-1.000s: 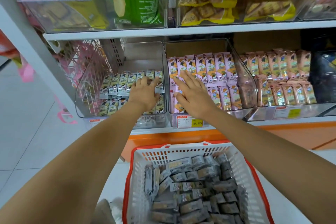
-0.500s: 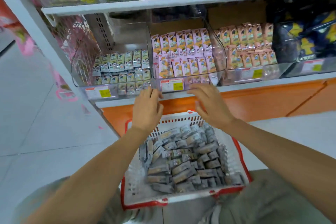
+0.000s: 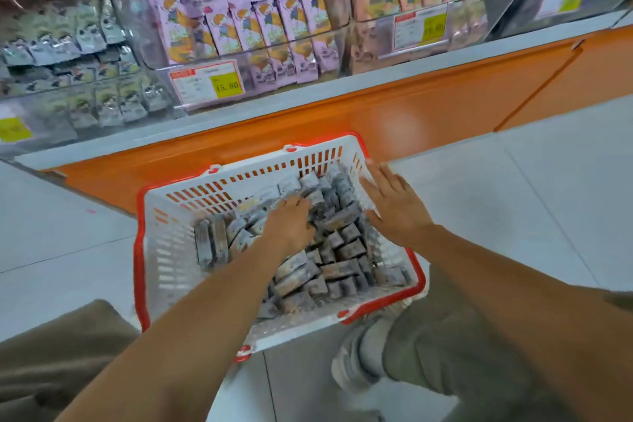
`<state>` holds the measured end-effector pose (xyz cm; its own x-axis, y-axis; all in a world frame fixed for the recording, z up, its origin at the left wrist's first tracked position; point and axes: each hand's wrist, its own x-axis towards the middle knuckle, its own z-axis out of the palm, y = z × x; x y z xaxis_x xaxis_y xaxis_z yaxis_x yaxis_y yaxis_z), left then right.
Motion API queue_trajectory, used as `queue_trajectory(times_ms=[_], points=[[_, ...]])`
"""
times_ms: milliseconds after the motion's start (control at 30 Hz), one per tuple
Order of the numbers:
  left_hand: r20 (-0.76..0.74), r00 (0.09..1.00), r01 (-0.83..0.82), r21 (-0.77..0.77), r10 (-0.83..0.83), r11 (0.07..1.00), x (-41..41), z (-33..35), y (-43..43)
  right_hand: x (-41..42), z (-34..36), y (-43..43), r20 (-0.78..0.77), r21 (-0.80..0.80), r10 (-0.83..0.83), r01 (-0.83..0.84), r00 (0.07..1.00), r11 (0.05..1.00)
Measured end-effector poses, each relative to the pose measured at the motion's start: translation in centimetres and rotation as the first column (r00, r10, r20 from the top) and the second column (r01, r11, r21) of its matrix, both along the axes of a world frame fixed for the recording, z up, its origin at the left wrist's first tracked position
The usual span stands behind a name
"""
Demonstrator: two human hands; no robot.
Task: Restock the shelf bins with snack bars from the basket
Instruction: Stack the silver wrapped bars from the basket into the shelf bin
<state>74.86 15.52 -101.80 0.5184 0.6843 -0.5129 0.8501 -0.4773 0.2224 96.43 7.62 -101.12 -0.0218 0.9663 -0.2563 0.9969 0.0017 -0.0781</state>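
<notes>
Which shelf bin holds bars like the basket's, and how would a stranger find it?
Above the orange base panel runs a row of clear shelf bins. Take the leftmost bin, left of the bin of pink-purple packets. It alone holds small silver-grey bars like those in the white basket, and a yellow price label sits at its front.

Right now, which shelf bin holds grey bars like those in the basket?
The leftmost bin: its wrappers are grey, while the second bin holds pink ones and the third bin brownish ones.
</notes>
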Motion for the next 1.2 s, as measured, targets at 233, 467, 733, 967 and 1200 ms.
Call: queue_trajectory(times_ms=[233,467,733,967,1200], points=[[0.038,0.993,-0.106,-0.160,0.113,0.981,2.9,-4.4,1.1,0.1,-2.8,-0.4,-0.122,0.176,-0.033,0.055,0.992,0.983],[0.135,0.980,-0.157,0.061,0.147,0.986,4.7,-6.4,0.5,0.1,-3.4,-0.3,-0.125,0.207,-0.032,0.057,0.992,0.977],[-0.047,0.990,-0.137,-0.085,0.134,0.987,3.6,-7.5,0.6,-0.2,-3.0,-0.5,-0.116,0.201,-0.061,0.084,0.991,0.976],[-0.014,0.967,-0.242,-0.362,0.254,0.900,3.3,-8.4,0.0,-0.2,-2.9,-0.4,-0.110,0.210,-0.063,0.085,0.992,0.974],[0.138,0.808,-0.480,-0.412,0.574,0.775,1.6,-6.7,-0.6,-0.1,-2.8,-0.4,-0.080,0.178,-0.064,0.077,0.995,0.981]])
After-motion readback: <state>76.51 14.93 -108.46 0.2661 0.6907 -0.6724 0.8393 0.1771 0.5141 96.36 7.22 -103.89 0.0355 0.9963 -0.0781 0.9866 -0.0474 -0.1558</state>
